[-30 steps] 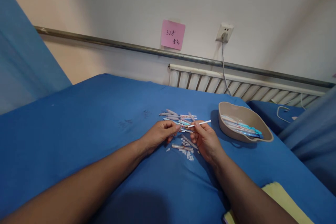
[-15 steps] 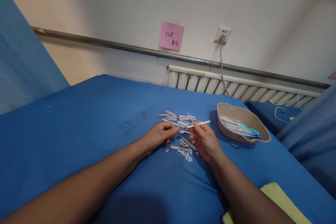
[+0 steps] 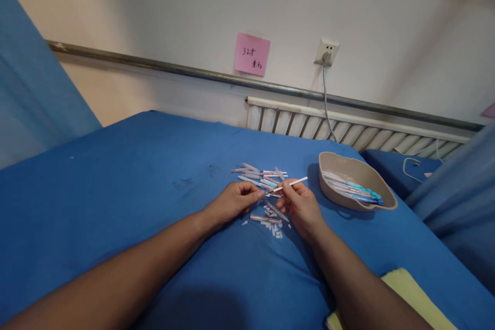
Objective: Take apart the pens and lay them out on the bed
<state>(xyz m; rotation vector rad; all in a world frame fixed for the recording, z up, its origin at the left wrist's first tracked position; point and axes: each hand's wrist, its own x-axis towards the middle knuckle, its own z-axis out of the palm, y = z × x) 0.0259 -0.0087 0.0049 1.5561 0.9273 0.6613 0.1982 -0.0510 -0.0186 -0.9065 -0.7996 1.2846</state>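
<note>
My right hand (image 3: 303,211) pinches a thin white pen refill (image 3: 298,181), tilted up to the right, its darker tip pointing at my other hand. My left hand (image 3: 232,201) is closed with thumb and forefinger together at that tip; whatever lies between them is too small to make out. Just beyond both hands lies a pile of pen barrels and refills (image 3: 251,176), in pale pink, white and light blue. Nearer to me, a patterned pen barrel (image 3: 265,218) rests among several small white cone-shaped pieces (image 3: 277,233).
A beige basket (image 3: 389,193) holding several pens (image 3: 353,189) with blue ends stands at the right. A yellow cloth (image 3: 415,294) lies at the lower right. Blue fabric covers the table (image 3: 116,180). Behind it are a radiator (image 3: 294,122), a metal rail (image 3: 185,69) and a plugged socket (image 3: 327,52).
The refill's tip has come slightly lower and closer to my left fingertips. Both hands otherwise keep nearly the same place, and the view has shifted a little.
</note>
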